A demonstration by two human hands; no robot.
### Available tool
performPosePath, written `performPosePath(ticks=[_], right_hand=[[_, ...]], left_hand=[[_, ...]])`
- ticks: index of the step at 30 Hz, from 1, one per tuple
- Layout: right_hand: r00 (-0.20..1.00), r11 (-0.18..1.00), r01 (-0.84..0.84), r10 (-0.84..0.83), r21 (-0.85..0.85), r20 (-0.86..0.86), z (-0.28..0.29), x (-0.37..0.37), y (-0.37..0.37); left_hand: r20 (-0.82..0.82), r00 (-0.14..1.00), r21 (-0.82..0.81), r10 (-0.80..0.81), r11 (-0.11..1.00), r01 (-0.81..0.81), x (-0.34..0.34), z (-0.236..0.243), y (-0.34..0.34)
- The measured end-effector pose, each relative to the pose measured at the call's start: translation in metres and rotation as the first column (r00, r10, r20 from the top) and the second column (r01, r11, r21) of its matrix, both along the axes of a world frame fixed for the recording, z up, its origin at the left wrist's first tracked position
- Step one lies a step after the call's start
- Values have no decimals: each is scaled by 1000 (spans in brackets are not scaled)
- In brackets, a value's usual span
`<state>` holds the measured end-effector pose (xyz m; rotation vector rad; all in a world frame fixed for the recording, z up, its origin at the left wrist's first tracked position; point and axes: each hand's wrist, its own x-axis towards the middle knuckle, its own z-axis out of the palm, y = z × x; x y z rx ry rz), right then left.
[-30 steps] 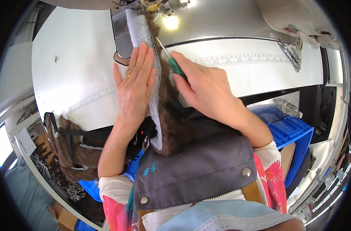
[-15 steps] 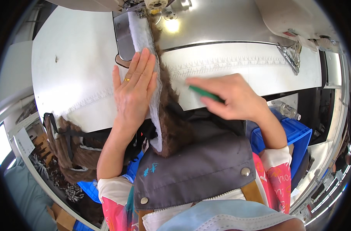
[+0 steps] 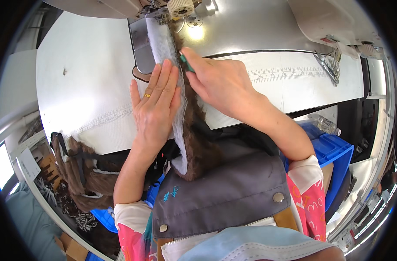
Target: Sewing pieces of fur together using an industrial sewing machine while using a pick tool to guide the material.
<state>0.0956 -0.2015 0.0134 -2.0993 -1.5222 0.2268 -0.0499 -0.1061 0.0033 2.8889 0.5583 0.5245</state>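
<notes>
A long piece of brown fur (image 3: 194, 150) with a pale fleece strip (image 3: 162, 40) along it runs from under the sewing machine head (image 3: 107, 6) down to my lap. My left hand (image 3: 154, 106) lies flat on the pale strip, fingers stretched out and a ring on one of them. In my right hand (image 3: 227, 80) is a slim green-handled tool (image 3: 187, 63), pinched between thumb and fingers. Its tip meets the seam edge between fur and fleece, just right of my left fingertips. The exact kind of tool cannot be made out.
Scissors (image 3: 327, 68) lie at the right end of the white table (image 3: 294, 85), which carries a printed ruler. More brown fur pieces (image 3: 85, 169) with black straps hang at the left front edge. A blue bin (image 3: 338, 152) and a clear bottle (image 3: 327, 125) stand at the right.
My right hand has moved left and away from me, bringing the green tool from above the table onto the fur's edge. The left hand stays flat on the strip, slightly nearer me.
</notes>
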Motion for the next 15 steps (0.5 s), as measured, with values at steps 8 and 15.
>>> performPosePath(ticks=[8,15], right_hand=[[972,972,-233,233,-30,27,15,13,-19],[995,998,52,-49,35,-84,7,1,-17]], left_hand=[[4,1000,-1,1,1000,-1,-3,-2,2],[6,1000,-24,-15,1000,15,-1,0,0]])
